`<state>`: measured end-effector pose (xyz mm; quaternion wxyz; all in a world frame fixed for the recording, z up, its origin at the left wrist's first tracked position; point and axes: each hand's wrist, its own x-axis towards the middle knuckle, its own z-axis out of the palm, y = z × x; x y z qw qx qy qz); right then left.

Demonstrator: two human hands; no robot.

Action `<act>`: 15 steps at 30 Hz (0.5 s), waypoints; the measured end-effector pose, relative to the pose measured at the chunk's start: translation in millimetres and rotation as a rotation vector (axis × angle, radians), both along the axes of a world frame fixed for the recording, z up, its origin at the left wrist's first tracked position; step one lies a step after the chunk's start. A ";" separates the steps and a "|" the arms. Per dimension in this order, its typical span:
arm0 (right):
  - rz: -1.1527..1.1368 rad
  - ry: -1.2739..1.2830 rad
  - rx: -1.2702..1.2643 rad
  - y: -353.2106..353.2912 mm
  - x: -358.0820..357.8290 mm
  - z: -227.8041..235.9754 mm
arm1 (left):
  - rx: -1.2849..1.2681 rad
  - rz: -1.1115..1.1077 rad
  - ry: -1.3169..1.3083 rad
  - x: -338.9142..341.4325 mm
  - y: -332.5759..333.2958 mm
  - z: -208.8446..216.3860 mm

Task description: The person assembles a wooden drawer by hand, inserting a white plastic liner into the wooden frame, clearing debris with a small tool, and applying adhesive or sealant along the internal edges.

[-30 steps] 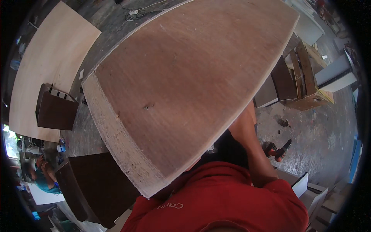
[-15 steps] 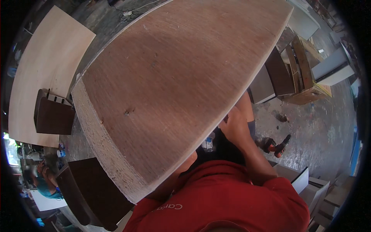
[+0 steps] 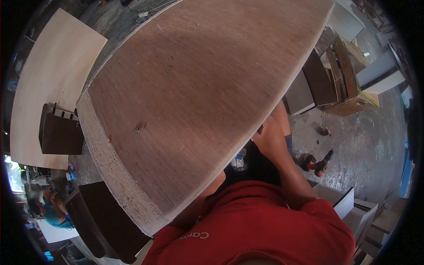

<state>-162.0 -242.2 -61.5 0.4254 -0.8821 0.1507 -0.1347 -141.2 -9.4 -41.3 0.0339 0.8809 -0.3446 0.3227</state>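
A large brown wooden panel (image 3: 198, 88) with a rough pale edge strip (image 3: 119, 163) fills the middle of the view, tilted in front of my chest. My right hand (image 3: 268, 138) is at the panel's near right edge, its fingers curled and partly hidden behind it. A small dark bit shows by those fingers, but what they grip cannot be made out. My left arm passes beneath the panel's lower corner, and the panel hides my left hand.
On the floor at right lies a red and black power drill (image 3: 319, 165). Beyond it stands a wooden crate-like frame (image 3: 346, 88) beside dark and white cabinet parts. A pale plywood sheet (image 3: 53, 79) lies at left, near dark brown boxes (image 3: 106, 221). Another person (image 3: 55, 212) is at far left.
The panel has shifted slightly to the left and its lower end sits a little lower. My right hand remains by its edge, with only a slight shift.
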 end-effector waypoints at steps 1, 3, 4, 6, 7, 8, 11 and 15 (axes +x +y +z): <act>-0.003 -0.014 0.000 -0.7 1.4 -0.8 | -0.006 -0.007 -0.022 0.4 1.2 -0.4; 0.027 0.000 -0.019 7.7 -1.9 3.5 | -0.009 -0.018 -0.040 1.7 4.8 -2.2; 0.063 0.010 -0.040 11.3 -2.8 7.8 | -0.060 -0.048 0.012 3.0 7.0 -2.4; 0.062 0.004 -0.045 12.5 -4.8 10.2 | -0.110 -0.080 0.067 2.9 7.3 -1.5; 0.064 -0.005 -0.053 12.6 -5.5 10.6 | -0.102 -0.092 0.057 3.5 3.8 4.5; 0.062 -0.004 -0.052 10.0 -4.1 10.8 | -0.098 -0.098 0.053 3.3 3.5 4.5; -0.006 0.073 0.001 5.3 -1.2 12.6 | -0.177 -0.125 0.151 1.5 5.3 -1.2; 0.079 0.051 0.020 15.6 -6.1 18.4 | -0.813 -0.272 0.551 1.7 2.0 3.8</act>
